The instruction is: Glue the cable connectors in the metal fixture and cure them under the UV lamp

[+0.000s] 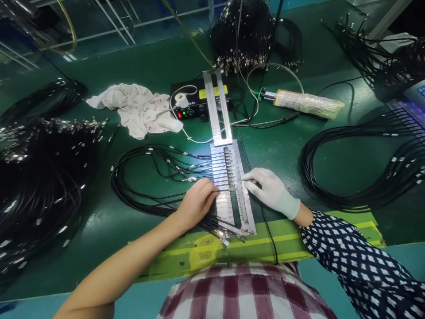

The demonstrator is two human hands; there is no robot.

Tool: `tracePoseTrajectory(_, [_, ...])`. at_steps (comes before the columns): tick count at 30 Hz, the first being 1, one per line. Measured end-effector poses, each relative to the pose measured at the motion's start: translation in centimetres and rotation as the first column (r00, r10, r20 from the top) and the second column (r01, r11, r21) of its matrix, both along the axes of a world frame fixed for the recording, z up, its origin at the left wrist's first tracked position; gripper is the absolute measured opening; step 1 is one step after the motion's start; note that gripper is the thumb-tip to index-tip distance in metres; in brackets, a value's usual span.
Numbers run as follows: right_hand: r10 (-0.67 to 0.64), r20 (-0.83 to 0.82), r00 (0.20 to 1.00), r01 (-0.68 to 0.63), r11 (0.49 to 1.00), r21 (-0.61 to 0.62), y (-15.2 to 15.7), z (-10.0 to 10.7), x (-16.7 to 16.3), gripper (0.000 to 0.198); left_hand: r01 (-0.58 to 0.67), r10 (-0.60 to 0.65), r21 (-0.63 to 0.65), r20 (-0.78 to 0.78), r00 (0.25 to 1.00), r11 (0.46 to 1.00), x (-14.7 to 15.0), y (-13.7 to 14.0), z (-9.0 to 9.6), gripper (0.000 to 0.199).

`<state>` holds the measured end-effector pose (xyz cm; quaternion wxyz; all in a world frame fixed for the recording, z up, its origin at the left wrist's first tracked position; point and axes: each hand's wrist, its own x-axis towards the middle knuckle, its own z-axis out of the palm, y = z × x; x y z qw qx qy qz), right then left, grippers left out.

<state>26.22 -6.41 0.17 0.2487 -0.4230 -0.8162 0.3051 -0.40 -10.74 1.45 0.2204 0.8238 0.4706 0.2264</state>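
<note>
A slotted metal fixture (pixel 223 208) lies on the bench before me, with several black cables (pixel 156 153) set side by side in its upper slots. My left hand (pixel 199 197), bare, pinches a black cable at the fixture's left edge, below the filled slots. On the right side, my right hand (pixel 270 190) wears a white glove; its thumb and forefinger touch the fixture's right rail, and whether something small is between them I cannot make out. Loose cable ends (pixel 226 232) with bare tips lie across the fixture's lower end.
A slotted metal bracket (pixel 217 106) stands above the fixture, before a black control box (pixel 191 113). Left of it lies a crumpled cloth (pixel 136 108). A wrapped handle tool (pixel 307 104) rests at the back right. Cable bundles (pixel 255 26) lie around the green bench.
</note>
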Motion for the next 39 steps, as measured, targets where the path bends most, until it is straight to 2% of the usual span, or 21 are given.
tracePoseTrajectory(3, [0.008, -0.005, 1.000, -0.008, 1.000, -0.012, 0.0, 0.1, 0.0, 0.014, 0.049, -0.039, 0.080, -0.122, 0.992, 0.996, 0.8, 0.9, -0.3, 0.016])
tracePoseTrajectory(6, [0.010, -0.003, 1.000, -0.010, 1.000, -0.028, 0.1, 0.1, 0.1, 0.014, 0.068, -0.052, 0.092, -0.163, 0.985, 0.993, 0.8, 1.0, -0.6, 0.018])
tracePoseTrajectory(12, [0.008, 0.000, 1.000, -0.008, 0.999, -0.052, 0.2, 0.1, 0.1, 0.014, 0.075, -0.057, 0.115, -0.150, 0.987, 0.991, 0.3, 0.8, -0.8, 0.017])
tracePoseTrajectory(16, [0.003, 0.000, 1.000, -0.003, 0.999, -0.045, 0.3, 0.1, 0.0, 0.012, 0.115, -0.104, 0.112, -0.099, 0.990, 0.987, 0.4, 1.0, -1.1, 0.015])
tracePoseTrajectory(21, [0.002, 0.008, 1.000, -0.002, 0.999, -0.049, 0.4, 0.0, 0.0, 0.011, 0.187, -0.177, 0.176, -0.071, 0.982, 0.967, 0.1, 1.0, -1.0, 0.023])
tracePoseTrajectory(25, [0.009, 0.011, 1.000, -0.008, 0.998, -0.056, 0.4, 0.0, 0.0, 0.012, 0.118, -0.085, 0.224, -0.153, 0.985, 0.967, -0.3, 0.0, -0.8, 0.030])
tracePoseTrajectory(28, [0.002, 0.020, 1.000, -0.001, 0.998, -0.059, 0.5, 0.2, -0.1, 0.013, 0.115, -0.078, 0.158, -0.224, 0.971, 0.981, -0.6, -0.9, -1.0, 0.039])
tracePoseTrajectory(32, [-0.041, 0.019, 0.999, 0.041, 0.998, -0.050, 0.5, 0.3, -0.3, 0.013, 0.098, -0.089, 0.035, -0.203, 0.975, 0.995, -0.7, -1.4, -1.0, 0.039])
tracePoseTrajectory(36, [-0.024, -0.003, 1.000, 0.024, 0.998, -0.051, 0.1, 0.2, 0.0, 0.014, 0.045, -0.058, -0.117, -0.109, 0.992, 0.992, -1.4, -2.2, 0.5, 0.034])
tracePoseTrajectory(39, [-0.020, -0.015, 1.000, 0.019, 0.998, -0.052, -0.2, 0.2, 0.2, 0.015, 0.060, -0.091, -0.219, -0.135, 0.987, 0.974, -2.3, -3.3, 1.6, 0.021])
